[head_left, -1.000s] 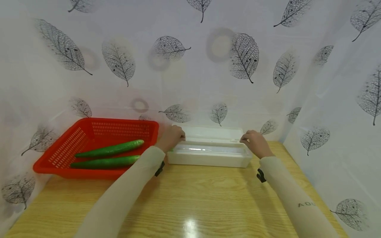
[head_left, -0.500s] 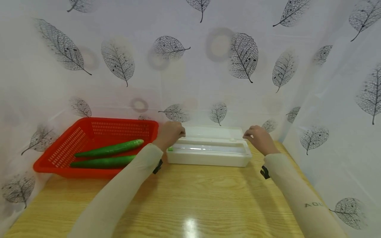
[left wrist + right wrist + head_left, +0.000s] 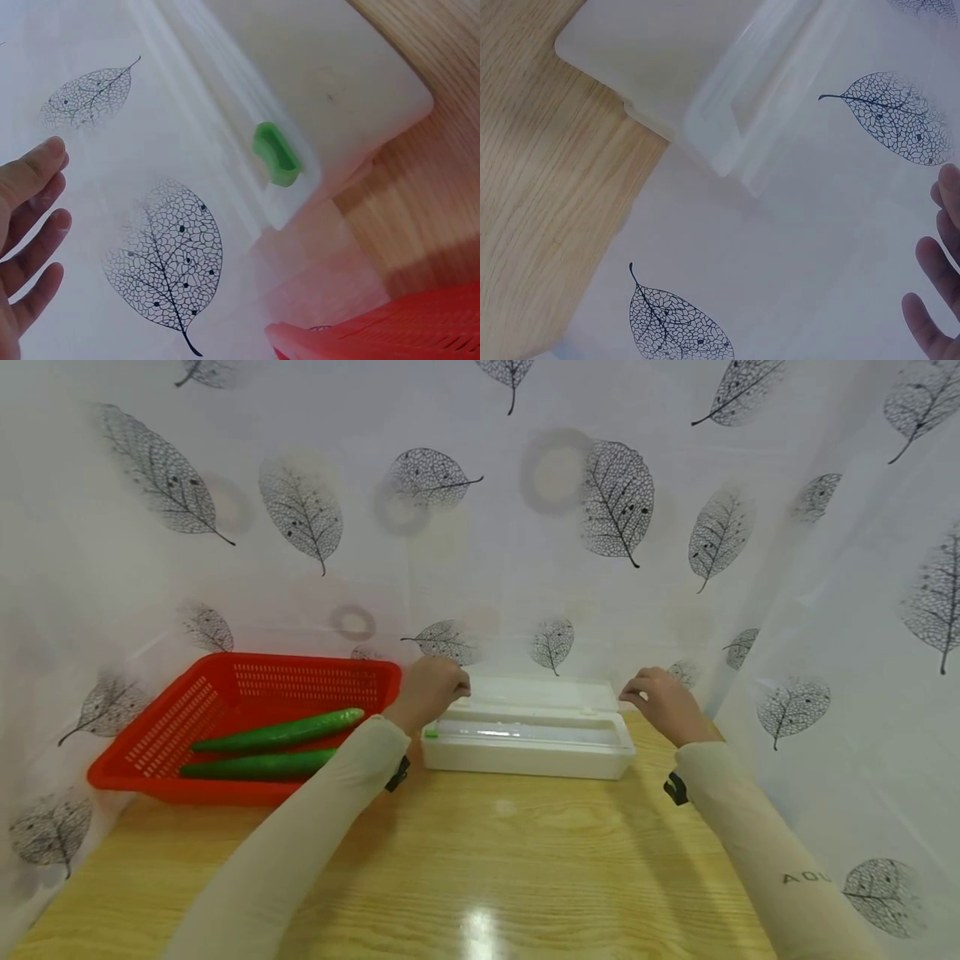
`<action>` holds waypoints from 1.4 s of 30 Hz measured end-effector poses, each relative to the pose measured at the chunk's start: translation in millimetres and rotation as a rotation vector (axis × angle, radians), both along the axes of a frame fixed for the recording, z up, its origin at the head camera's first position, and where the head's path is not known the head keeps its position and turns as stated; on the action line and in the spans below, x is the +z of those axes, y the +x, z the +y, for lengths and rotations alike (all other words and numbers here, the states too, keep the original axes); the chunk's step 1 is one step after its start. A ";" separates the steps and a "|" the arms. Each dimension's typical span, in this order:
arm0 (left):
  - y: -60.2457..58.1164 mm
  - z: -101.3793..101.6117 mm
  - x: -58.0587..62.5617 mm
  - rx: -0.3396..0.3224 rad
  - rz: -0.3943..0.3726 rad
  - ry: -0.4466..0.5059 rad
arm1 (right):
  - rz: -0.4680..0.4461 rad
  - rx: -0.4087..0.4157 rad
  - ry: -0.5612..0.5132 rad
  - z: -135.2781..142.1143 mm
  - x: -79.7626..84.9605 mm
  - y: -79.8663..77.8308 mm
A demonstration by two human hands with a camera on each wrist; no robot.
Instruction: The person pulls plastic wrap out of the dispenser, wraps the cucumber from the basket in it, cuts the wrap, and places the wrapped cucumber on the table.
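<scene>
A long white plastic wrap dispenser stands on the table with its lid tipped back. Inside lies a glossy roll of plastic wrap. A green piece sits at its left end. My left hand is raised above the left end, thumb and forefinger pinched together. Beyond the right end, my right hand pinches likewise at about the same height. They seem to pinch the wrap's edge, though the clear film hardly shows. In both wrist views the other fingers are loosely bent and spread.
A red plastic basket with two green cucumbers stands left of the dispenser, partly behind my left forearm. The wooden table ends at white curtains with leaf prints, behind and at the sides.
Both hands have risen from the dispenser, and the right has also shifted outward to the right. More of the roll and the green piece now show. Dispenser and basket stay put.
</scene>
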State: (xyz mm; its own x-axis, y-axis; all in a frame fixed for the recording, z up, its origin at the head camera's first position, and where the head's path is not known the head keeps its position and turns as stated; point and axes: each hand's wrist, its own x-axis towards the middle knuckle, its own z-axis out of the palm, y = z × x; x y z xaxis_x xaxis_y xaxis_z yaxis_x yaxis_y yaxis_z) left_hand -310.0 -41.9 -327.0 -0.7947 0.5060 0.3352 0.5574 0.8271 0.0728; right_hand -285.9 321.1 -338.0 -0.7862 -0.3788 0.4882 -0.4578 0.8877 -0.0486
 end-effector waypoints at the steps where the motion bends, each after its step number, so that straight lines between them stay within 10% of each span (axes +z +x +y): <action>1: 0.8 0.2 1.7 -0.002 -0.003 0.002 | 0.001 0.002 -0.002 0.3 1.0 0.7; 42: 36.7 -0.7 34.1 0.010 0.298 0.200 | 0.410 -0.037 -0.122 -6.9 30.6 31.2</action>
State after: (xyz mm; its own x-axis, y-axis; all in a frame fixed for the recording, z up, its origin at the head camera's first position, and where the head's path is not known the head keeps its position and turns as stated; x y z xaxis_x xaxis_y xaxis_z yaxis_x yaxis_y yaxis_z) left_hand -273.3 -42.6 -293.0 -0.6520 0.3995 0.6445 0.5703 0.8185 0.0695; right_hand -254.7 314.2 -307.3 -0.5299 -0.2743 0.8025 -0.4293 0.9028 0.0251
